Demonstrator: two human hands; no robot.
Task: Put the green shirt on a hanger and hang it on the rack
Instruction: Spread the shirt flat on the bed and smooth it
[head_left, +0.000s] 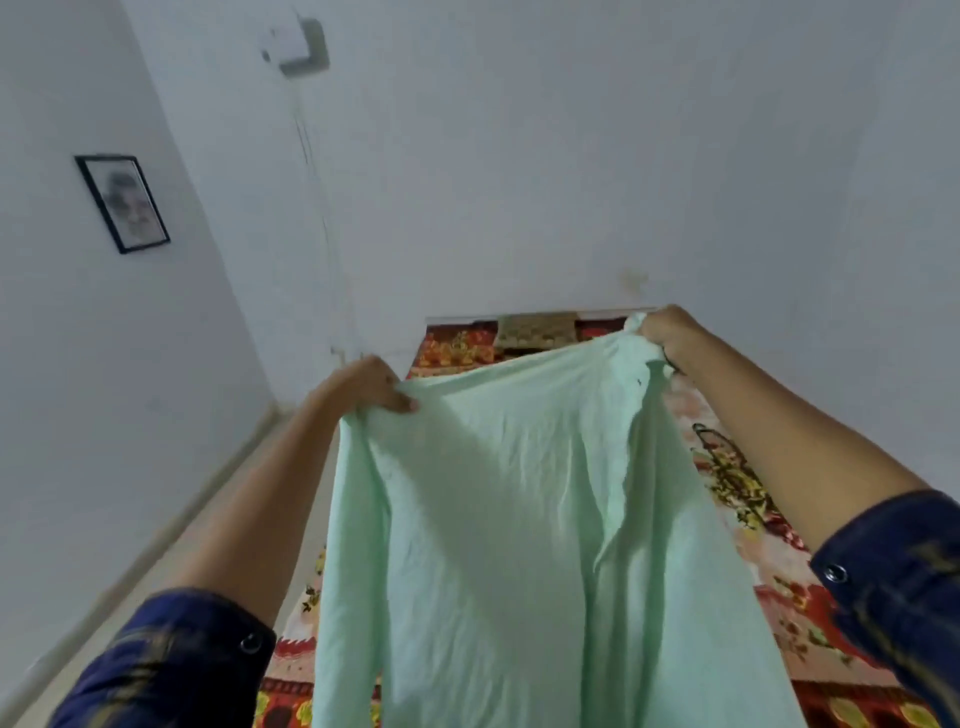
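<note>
Mint-green shirt (519, 519) held up spread over a floral-covered bed (779, 571), left hand (371, 387) fingers pinching one top corner, right hand (670, 330) fingers clenched round the other, framed picture (122, 203) on the white wall

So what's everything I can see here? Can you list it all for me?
green shirt: one, pale mint green, held up by its top edge between both hands, hanging over the bed
bedspread: one, red and orange floral, under and behind the shirt
pillow: one, brownish patterned, at the far end of the bed by the wall
framed picture: one, black frame, on the left wall
wall box: one, white and grey, high on the far wall
sleeves: two, dark blue, rolled up, at the lower corners
left hand: grips the shirt's left top corner
right hand: grips the shirt's right top corner
</note>
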